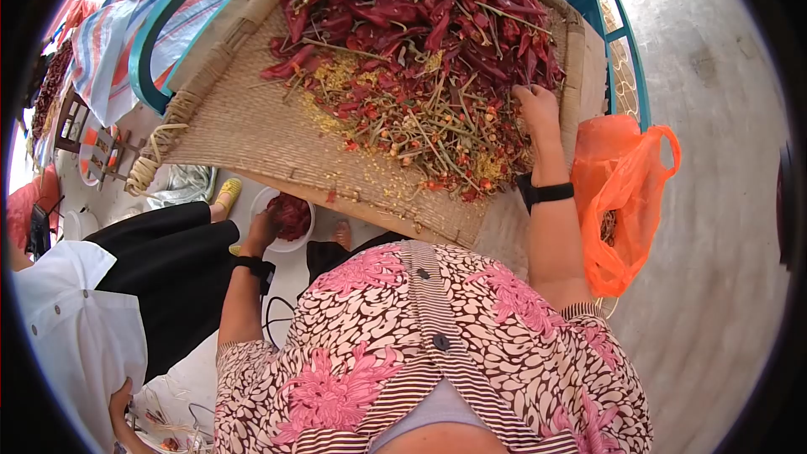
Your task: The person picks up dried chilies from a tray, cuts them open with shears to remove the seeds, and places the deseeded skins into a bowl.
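A wide woven tray lies in front of me, piled at its far side with dried red chillies. Nearer me it holds a litter of stems, seeds and chilli bits. My right hand rests at the tray's right side, fingers down among the chillies and stems. My left hand is lower, below the tray's near edge, over a white bowl of red chilli pieces; what its fingers hold is hidden. Both wrists wear black bands.
An orange plastic bag hangs open at my right, with stems inside. A teal metal frame stands behind the tray. Another person in a white top and black skirt sits at my left. Striped tarpaulin covers the far left.
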A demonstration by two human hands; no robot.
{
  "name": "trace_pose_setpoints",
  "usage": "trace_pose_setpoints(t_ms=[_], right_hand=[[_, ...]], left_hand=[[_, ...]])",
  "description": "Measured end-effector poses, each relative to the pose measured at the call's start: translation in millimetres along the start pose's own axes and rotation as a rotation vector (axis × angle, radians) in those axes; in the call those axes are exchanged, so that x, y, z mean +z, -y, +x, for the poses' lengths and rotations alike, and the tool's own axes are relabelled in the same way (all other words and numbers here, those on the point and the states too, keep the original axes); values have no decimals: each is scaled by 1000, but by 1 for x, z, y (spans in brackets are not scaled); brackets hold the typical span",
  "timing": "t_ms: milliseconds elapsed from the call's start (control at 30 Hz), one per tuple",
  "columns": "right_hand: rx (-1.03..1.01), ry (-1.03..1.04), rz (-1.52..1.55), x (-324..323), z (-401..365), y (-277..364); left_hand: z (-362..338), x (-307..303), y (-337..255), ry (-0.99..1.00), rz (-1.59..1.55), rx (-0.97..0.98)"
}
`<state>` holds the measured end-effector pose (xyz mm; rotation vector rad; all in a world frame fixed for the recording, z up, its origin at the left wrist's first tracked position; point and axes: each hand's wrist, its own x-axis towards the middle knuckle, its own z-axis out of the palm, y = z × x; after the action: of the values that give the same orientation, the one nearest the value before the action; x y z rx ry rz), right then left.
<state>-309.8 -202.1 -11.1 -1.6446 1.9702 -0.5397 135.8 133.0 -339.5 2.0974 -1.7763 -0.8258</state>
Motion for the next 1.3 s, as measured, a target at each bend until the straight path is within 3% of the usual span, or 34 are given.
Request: trace_pose_setpoints(t_ms=[67,167,233,300,400,467,567,600,733,833,1000,1100,1300], right_hand=[[-22,-38,-229,-1,-6,12],[42,32,-419,16,-4,18],[-2,22,-318,14,0,12],[-113,-12,-186,6,0,-3],[15,161,525,-13,-34,17],[-43,162,682,-13,-46,27],[-95,224,871,-14,-64,39],[-109,259,926,-14,-70,45],[-171,430,832,-4,-110,77],[-219,503,734,8,-139,91],[-329,559,670,22,-163,98],[-407,479,332,8,-169,103],[-741,250,-1,-8,-183,119]], left_hand=[[-3,-36,-35,249,-310,-31],[-5,-88,-99,545,26,65],[-18,-113,-119,503,-34,267],[-32,-154,-157,481,-180,302],[-49,-221,-230,441,-528,187],[-52,-237,-252,360,-771,220],[-38,-260,-285,356,-730,206],[-30,-258,-295,262,-746,282],[9,-239,-335,-102,-733,554],[34,-221,-359,-159,-937,488],[43,-212,-363,-80,-1120,411],[37,-208,-360,-121,-1208,399],[26,-211,-354,-166,-1300,411]])
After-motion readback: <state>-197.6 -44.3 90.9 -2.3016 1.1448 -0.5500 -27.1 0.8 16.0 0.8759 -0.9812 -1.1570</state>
